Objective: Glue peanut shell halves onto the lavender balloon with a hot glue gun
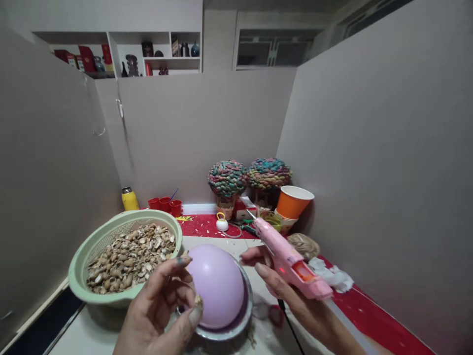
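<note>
The left hand point(162, 301) is ungloved, with slender, jointed fingers, a broad thumbnail and a small dark smudge near the tip of the index finger. The right hand point(286, 290) is bare too — its thumb ends in a smooth, rounded nail — and runs back into a bare, slim forearm point(325, 318), widening toward the lower edge.

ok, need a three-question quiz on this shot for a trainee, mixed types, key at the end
1. The right hand holds: (a) a cup, (b) a glue gun, (c) a bottle?
2. True or false: the balloon sits in a metal bowl.
3. Fill in: the heap of shells lies in the green ____.

Key: 1. b; 2. true; 3. basket.
</note>
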`<state>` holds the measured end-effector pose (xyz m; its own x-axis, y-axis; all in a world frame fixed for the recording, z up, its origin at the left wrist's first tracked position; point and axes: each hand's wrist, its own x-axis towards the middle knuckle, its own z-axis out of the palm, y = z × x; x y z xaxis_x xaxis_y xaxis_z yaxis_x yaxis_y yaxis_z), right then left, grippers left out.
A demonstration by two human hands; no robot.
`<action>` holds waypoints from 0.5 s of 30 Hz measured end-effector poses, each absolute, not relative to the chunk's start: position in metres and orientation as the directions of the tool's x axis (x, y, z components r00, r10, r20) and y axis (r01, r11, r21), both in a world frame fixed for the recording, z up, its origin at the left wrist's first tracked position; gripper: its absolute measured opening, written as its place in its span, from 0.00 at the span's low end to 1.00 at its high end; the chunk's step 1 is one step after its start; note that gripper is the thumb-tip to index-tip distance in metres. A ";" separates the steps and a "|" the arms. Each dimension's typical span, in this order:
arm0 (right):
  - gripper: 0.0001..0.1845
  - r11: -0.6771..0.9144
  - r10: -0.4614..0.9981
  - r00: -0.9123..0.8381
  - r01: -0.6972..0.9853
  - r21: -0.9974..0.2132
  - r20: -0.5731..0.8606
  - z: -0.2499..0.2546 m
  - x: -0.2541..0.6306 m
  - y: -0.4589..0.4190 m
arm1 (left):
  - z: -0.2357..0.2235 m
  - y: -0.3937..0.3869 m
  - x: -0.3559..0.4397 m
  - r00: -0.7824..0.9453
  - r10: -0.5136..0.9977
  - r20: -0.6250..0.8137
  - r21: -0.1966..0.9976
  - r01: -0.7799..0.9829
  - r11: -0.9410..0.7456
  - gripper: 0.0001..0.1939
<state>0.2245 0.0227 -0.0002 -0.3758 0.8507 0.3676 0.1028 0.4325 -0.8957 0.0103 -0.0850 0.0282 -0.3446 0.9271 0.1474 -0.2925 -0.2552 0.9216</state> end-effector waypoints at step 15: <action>0.15 0.370 0.660 -0.682 -0.071 -0.926 0.315 0.039 0.219 -0.057 | 0.019 -0.099 0.040 0.115 0.965 0.236 0.903 -0.392 -0.174 0.24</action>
<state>0.2187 -0.0571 0.0387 -0.6819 0.6600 0.3154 -0.0705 0.3699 -0.9264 0.0396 -0.0990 0.0195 0.1154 0.9649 0.2359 -0.3918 -0.1740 0.9034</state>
